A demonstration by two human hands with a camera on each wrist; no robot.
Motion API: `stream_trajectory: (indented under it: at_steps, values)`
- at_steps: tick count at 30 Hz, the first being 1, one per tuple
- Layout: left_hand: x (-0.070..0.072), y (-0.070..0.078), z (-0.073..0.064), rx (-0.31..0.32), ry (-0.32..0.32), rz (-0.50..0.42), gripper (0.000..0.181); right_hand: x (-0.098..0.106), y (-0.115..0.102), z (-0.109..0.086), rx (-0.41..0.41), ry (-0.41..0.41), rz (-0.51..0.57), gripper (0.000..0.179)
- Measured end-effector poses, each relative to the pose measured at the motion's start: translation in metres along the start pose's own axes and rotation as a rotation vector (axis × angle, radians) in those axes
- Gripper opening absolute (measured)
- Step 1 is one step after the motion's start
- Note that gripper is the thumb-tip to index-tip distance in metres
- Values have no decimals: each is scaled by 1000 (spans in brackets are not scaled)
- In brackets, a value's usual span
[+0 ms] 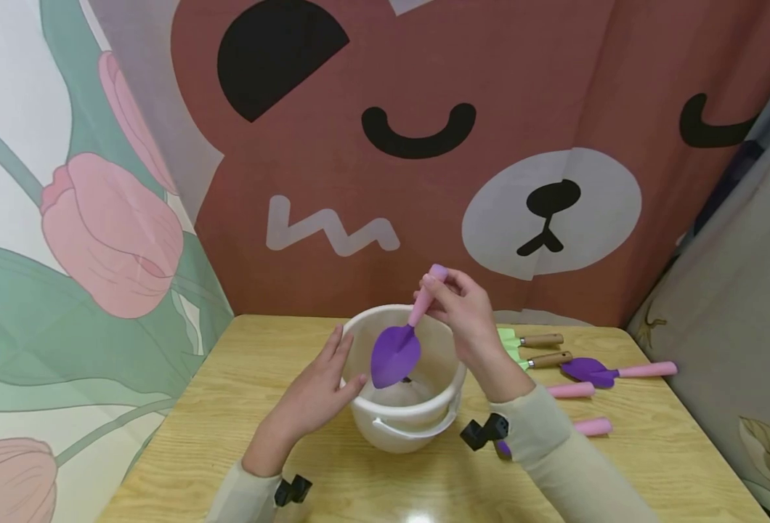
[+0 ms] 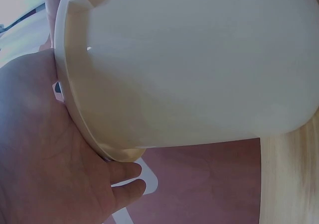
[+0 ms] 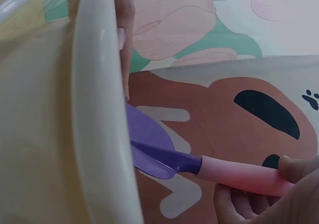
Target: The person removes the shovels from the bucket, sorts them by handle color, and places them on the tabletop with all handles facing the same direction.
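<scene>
My right hand (image 1: 470,316) holds a garden trowel by its pink handle (image 1: 422,301). Its purple blade (image 1: 394,357) slants down into the mouth of a white bucket (image 1: 401,430). In the right wrist view, fingers and thumb pinch the handle (image 3: 244,175), and the bucket rim (image 3: 102,84) hides part of the blade. My left hand (image 1: 316,392) rests against the bucket's left rim, fingers extended and thumb spread over the edge. The left wrist view shows the palm (image 2: 45,134) along that rim. A small dark shape lies at the bucket's bottom.
Right of the bucket lie another purple trowel (image 1: 590,371) with a pink handle, two green tools with wooden handles (image 1: 545,359), and more pink handles (image 1: 571,391) partly hidden by my right arm. A printed curtain (image 1: 424,218) hangs behind the wooden table (image 1: 195,436).
</scene>
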State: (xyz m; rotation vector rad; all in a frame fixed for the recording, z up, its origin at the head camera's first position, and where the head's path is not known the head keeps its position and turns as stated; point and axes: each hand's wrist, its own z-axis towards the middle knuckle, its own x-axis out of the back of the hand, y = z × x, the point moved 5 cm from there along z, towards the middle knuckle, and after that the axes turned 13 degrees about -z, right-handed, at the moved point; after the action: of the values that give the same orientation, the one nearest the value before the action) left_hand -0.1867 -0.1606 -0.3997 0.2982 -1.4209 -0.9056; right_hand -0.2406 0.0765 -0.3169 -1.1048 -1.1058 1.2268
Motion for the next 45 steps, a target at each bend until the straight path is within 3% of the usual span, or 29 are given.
stream_trajectory:
  at_steps: [13,33,45]
  values:
    - [1,-1,1,-25,25,21,80,25,-14,-2,-13,29,55,49]
    - [1,1,0,-15,25,-6,79,69,-29,-8,48,39,256,30]
    - [1,-3,1,-12,10,-9,83,89,-30,-11,42,51,282,27]
